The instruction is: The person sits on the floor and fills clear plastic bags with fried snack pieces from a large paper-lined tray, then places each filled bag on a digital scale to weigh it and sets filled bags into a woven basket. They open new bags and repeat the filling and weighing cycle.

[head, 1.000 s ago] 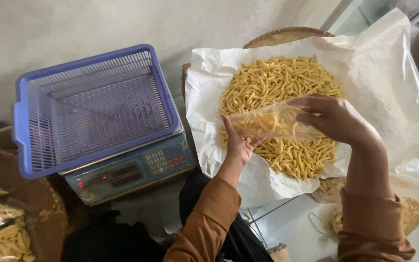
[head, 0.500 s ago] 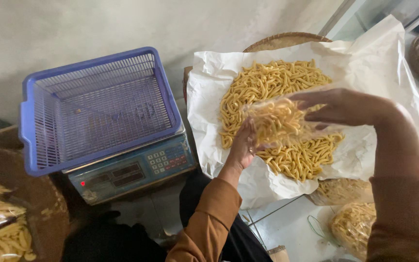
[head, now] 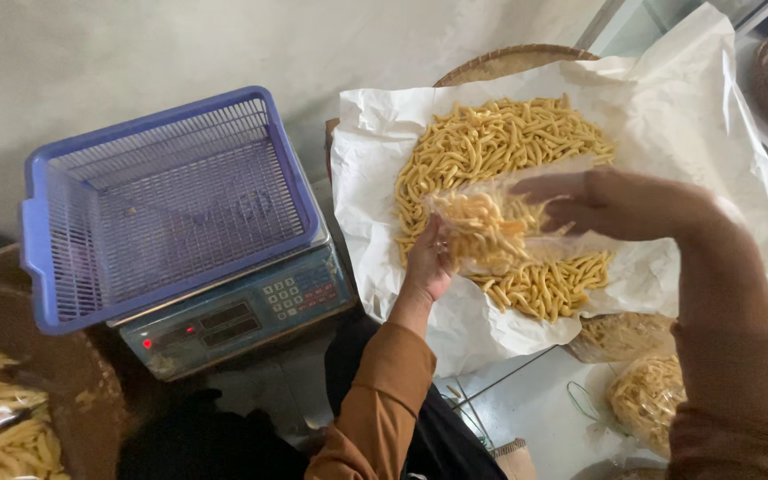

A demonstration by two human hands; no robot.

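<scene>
Mid-fill step: my right hand (head: 615,206) gripped rim of clear thin plastic bag (head: 491,233), fingers closed on its edge, bag held just above heap of yellow fried snack sticks (head: 500,151) on crumpled white paper sheet (head: 668,98)

My left hand (head: 430,262) cupped under bag, fingers curled against it; bag looked part full

Judged next: bag needed lift over to blue plastic mesh basket (head: 166,200) on grey digital scale (head: 242,316), mouth kept up
</scene>
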